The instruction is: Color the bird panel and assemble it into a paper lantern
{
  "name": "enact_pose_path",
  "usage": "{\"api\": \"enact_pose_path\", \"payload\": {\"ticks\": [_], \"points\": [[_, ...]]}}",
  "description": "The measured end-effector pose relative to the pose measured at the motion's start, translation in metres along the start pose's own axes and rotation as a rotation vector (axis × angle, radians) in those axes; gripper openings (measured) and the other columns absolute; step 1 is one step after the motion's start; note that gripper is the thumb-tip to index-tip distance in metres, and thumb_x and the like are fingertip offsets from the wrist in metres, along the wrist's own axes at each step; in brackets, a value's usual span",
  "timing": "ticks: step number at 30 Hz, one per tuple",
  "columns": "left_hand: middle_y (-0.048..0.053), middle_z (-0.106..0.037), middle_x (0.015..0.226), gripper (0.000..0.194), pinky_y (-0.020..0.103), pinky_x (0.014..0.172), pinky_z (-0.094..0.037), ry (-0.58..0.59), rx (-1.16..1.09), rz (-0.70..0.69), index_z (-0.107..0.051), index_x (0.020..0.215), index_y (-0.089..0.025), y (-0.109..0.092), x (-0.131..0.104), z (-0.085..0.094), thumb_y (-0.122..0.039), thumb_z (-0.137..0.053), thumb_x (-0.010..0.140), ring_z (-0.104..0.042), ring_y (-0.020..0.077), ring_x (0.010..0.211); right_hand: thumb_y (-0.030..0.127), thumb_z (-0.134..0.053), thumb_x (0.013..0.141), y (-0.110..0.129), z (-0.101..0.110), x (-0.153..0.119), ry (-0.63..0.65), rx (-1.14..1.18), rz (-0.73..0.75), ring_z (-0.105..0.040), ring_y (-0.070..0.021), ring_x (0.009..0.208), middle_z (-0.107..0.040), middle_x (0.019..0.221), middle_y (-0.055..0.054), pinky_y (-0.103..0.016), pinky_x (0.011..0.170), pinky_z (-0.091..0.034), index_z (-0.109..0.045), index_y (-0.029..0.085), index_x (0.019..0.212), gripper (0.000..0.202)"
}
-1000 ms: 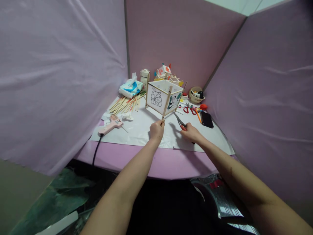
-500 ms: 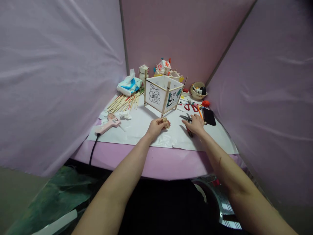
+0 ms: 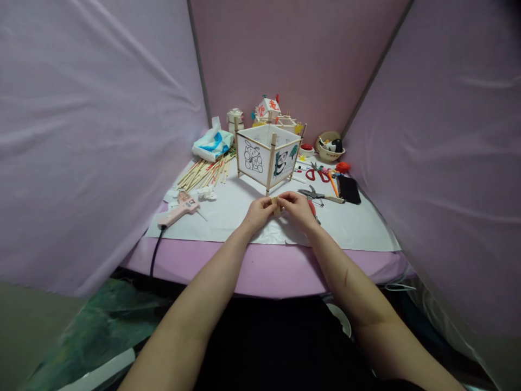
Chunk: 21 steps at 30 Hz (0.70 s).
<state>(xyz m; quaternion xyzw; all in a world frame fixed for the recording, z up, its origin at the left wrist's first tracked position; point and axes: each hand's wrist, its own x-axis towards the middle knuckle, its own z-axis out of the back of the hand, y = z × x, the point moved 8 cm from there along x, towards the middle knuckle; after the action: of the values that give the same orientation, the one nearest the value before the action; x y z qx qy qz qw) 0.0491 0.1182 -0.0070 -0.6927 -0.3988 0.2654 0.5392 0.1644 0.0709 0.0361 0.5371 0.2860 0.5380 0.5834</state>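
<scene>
Small cut pieces of wooden stick [image 3: 277, 208] are bunched between my two hands near the table's front. My left hand [image 3: 260, 211] is closed around them from the left. From the right, my right hand [image 3: 298, 209] pinches at the same bunch with thumb and fingertips. Just behind stands a box-shaped lantern frame [image 3: 267, 157] of sticks and white panels, with a rabbit and a panda drawn on two sides. Pliers [image 3: 311, 192] with red handles lie partly hidden under my right hand.
To the left are a pink glue gun [image 3: 181, 209], wooden sticks [image 3: 205, 171] and a tissue pack [image 3: 213, 142]. On the right lie red-handled scissors [image 3: 317, 173], a black phone [image 3: 349, 190] and a craft knife [image 3: 334, 199]. A bowl [image 3: 330, 152] stands behind.
My right hand has moved left from the pliers to the stick pieces in my left hand. The pliers stay on the table. The view has shifted slightly.
</scene>
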Motion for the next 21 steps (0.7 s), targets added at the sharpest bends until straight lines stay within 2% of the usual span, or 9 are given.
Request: {"api": "enact_pose_path", "payload": {"ticks": [5,9,11,15,17,19,21], "points": [[0.005,-0.073,0.082,0.016,0.026,0.076,-0.053,0.032,-0.099,0.112,-0.071,0.092,-0.011,0.004,-0.005,-0.008,-0.018,-0.075,0.078,-0.067,0.0141,0.075,0.042,-0.067,0.072,-0.011,-0.006,-0.004,-0.006,0.176,-0.12,-0.06,-0.0154,0.07,-0.067,0.078,-0.002,-0.027,0.066,-0.049,-0.067,0.019,0.084,0.026],[0.008,-0.073,0.083,0.011,0.025,0.072,-0.056,0.066,-0.175,0.253,-0.07,0.093,-0.01,0.002,-0.015,-0.013,-0.011,-0.069,0.081,-0.07,0.0143,0.073,0.043,-0.065,0.075,-0.014,-0.013,-0.005,0.017,0.156,-0.112,-0.062,-0.0157,0.074,-0.069,0.083,-0.003,-0.026,0.067,-0.05,-0.069,0.019,0.087,0.027],[0.01,-0.073,0.084,0.009,0.026,0.07,-0.057,0.07,-0.218,0.332,-0.069,0.092,-0.01,0.004,-0.019,-0.014,-0.008,-0.067,0.083,-0.071,0.0159,0.073,0.045,-0.062,0.077,-0.016,-0.008,-0.001,-0.006,0.115,-0.103,-0.062,-0.0159,0.077,-0.07,0.088,-0.003,-0.027,0.07,-0.051,-0.068,0.019,0.091,0.03],[0.012,-0.073,0.088,0.009,0.029,0.072,-0.059,0.04,-0.333,0.461,-0.068,0.093,-0.009,0.011,-0.025,-0.013,-0.006,-0.063,0.087,-0.072,0.0179,0.076,0.049,-0.059,0.078,-0.02,0.028,0.028,-0.141,0.032,-0.095,-0.062,-0.0182,0.087,-0.068,0.103,-0.006,-0.028,0.071,-0.051,-0.063,0.019,0.103,0.04],[0.012,-0.073,0.087,0.007,0.031,0.075,-0.06,0.006,-0.397,0.505,-0.067,0.092,-0.009,0.015,-0.026,-0.012,-0.007,-0.061,0.089,-0.072,0.0177,0.076,0.047,-0.058,0.08,-0.017,0.054,0.055,-0.243,-0.007,-0.079,-0.061,-0.0196,0.099,-0.065,0.115,-0.008,-0.029,0.077,-0.051,-0.057,0.02,0.113,0.043],[0.011,-0.071,0.085,0.006,0.032,0.077,-0.06,-0.038,-0.459,0.537,-0.066,0.09,-0.009,0.018,-0.027,-0.012,-0.008,-0.06,0.091,-0.071,0.0173,0.075,0.046,-0.056,0.082,-0.008,0.085,0.086,-0.407,-0.097,-0.048,-0.06,-0.0205,0.107,-0.062,0.122,-0.01,-0.03,0.083,-0.051,-0.053,0.021,0.12,0.045],[0.011,-0.07,0.083,0.007,0.033,0.077,-0.06,-0.082,-0.514,0.558,-0.065,0.09,-0.009,0.02,-0.028,-0.011,-0.009,-0.058,0.093,-0.071,0.0169,0.074,0.049,-0.053,0.087,0.005,0.103,0.12,-0.469,-0.178,-0.005,-0.058,-0.0217,0.114,-0.06,0.127,-0.012,-0.031,0.09,-0.049,-0.05,0.02,0.126,0.048]]}}
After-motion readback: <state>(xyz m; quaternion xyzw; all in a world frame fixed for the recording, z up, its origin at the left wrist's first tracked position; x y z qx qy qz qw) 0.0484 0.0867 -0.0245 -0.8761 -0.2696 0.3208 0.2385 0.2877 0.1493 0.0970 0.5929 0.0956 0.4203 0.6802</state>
